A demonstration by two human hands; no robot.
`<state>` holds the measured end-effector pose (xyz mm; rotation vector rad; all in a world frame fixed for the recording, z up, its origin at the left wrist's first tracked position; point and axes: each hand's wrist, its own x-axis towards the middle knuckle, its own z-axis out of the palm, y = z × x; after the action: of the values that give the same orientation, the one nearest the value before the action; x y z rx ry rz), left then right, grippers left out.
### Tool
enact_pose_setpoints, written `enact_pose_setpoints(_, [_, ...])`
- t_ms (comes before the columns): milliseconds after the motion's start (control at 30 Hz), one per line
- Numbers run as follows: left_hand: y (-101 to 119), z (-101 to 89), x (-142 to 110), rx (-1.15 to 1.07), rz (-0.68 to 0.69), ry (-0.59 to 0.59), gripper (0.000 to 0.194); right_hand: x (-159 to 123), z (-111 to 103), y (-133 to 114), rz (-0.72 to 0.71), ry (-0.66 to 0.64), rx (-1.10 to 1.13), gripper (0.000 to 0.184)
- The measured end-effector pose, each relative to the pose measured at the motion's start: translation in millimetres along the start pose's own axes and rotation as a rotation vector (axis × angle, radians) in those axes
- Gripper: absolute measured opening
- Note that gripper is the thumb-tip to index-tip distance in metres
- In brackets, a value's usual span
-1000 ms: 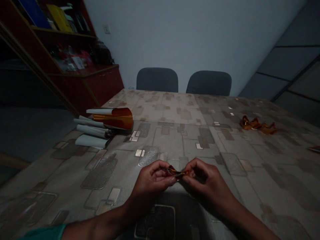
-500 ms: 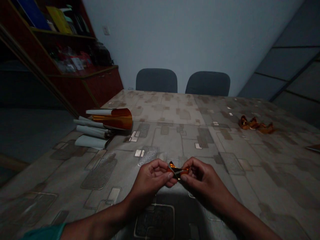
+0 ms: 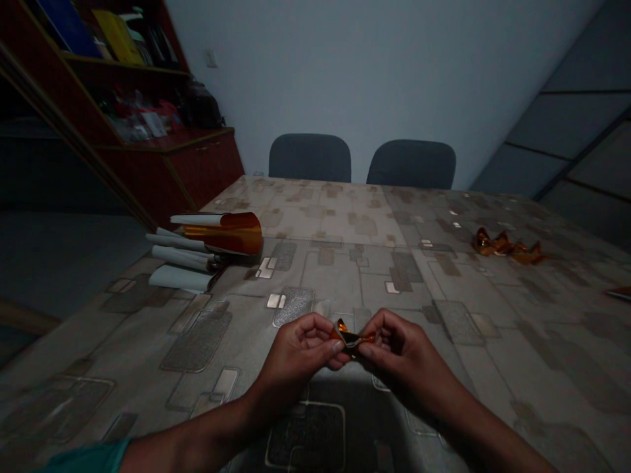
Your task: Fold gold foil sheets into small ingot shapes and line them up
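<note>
Between my two hands, above the near part of the table, is a small folded piece of shiny orange-gold paper [image 3: 351,337]. My left hand [image 3: 308,343] pinches its left side between thumb and fingers. Its right side is pinched by my right hand [image 3: 394,340]. One pointed flap sticks up in the middle, and a dark inner face with pale edges shows. The fingertips cover both ends of the paper.
Rolled sheets [image 3: 221,234], white and orange-gold, lie at the table's left. Folded gold paper pieces [image 3: 505,246] sit at the right. Two grey chairs [image 3: 310,157] stand behind the patterned tablecloth [image 3: 345,276]. A wooden cabinet [image 3: 197,164] is at the back left.
Both hands stay in nearly the same place. The folded paper has shifted slightly between my fingers, and its middle crease looks a little different.
</note>
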<state>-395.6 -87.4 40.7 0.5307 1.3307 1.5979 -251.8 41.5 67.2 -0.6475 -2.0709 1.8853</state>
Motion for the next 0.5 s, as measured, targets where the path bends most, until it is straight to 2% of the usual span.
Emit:
enact_pose_setpoints(267, [2.0,3.8,-1.1,0.028,-0.027,0.044,0.041,-0.8,1.9,1.9,-0.025,0.014,-0.039,0.012])
enact_pose_setpoints(500, [0.3,2.1,-2.6,-0.032,-0.001,-0.031,0.038,-1.8,2.0,5.3,-0.055,-0.010,-0.087,0.007])
